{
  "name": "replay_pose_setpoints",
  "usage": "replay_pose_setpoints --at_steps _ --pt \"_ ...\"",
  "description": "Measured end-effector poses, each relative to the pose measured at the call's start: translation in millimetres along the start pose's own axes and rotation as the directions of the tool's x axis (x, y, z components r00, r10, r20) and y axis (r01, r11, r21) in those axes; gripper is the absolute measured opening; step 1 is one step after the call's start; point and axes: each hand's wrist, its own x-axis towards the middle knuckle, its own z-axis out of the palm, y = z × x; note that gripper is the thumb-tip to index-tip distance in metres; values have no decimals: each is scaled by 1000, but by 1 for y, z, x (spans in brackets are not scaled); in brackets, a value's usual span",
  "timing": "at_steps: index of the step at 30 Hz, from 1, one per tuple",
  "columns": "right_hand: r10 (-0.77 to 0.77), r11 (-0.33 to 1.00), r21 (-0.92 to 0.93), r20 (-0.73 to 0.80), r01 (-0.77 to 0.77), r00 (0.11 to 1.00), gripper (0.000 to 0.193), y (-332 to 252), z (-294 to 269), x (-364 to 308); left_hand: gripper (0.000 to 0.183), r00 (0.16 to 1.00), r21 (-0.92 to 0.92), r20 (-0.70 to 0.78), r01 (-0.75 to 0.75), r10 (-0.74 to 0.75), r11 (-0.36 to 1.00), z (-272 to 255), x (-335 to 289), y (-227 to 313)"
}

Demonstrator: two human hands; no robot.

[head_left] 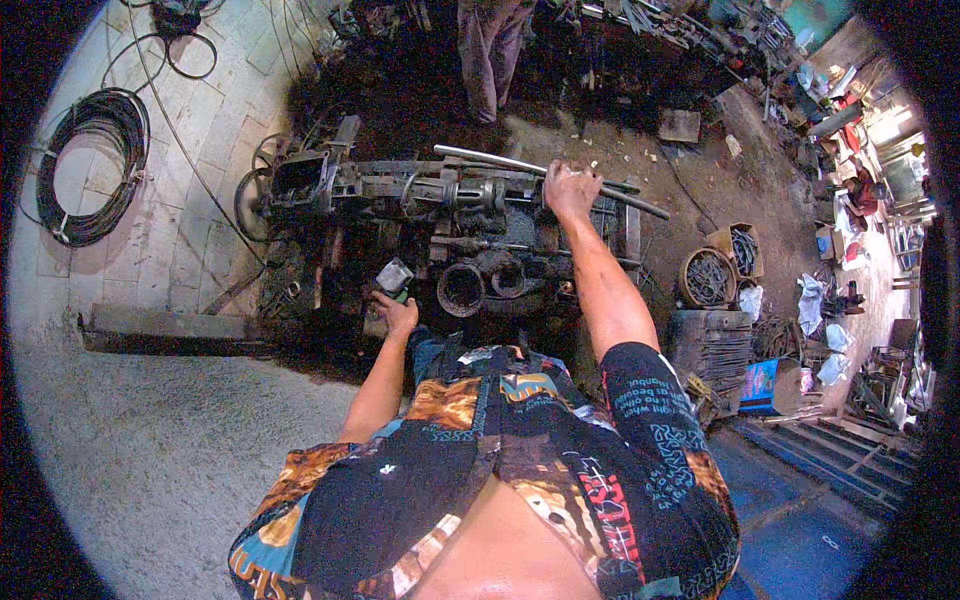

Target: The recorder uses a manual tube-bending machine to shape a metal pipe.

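A long, bright metal rod (490, 157) slants over the top of a dark, greasy lathe-like machine (400, 192). My right hand (572, 188) is closed round it near its middle, and its right end (640, 205) sticks out beyond my hand. Lower and to the left, my left hand (397, 314) is closed at the machine's near side. Its fingers are at a small green part, just under a pale block (394, 275); what they grip is too small to make out. Two round metal openings, one of them a ring (461, 289), sit to the right of that hand.
A coil of black cable (92, 168) lies on the tiled floor at left. A long metal beam (170, 330) runs along the floor nearer me. Baskets of metal scrap (708, 277) stand at right. Another person's trousered legs (490, 60) are beyond the machine.
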Motion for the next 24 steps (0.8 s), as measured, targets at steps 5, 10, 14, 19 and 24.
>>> replay_pose_setpoints --at_steps 5,10,14,19,24 --pt "19 999 31 -83 -16 996 27 2 3 -1 106 999 -29 -24 -29 28 999 2 -1 -1" --pt "73 996 39 84 -77 994 32 2 1 3 105 999 -66 -18 -29 28 997 1 -3 1" --pt "79 996 30 144 -84 986 35 4 0 4 105 1000 -70 -8 2 -3 998 1 -2 0" --pt "92 994 55 -18 -90 996 33 0 1 1 112 993 -40 -112 -42 37 998 12 6 -9" --pt "107 990 99 -15 -105 994 30 2 1 2 104 999 -83 -35 -21 18 996 9 5 -8"
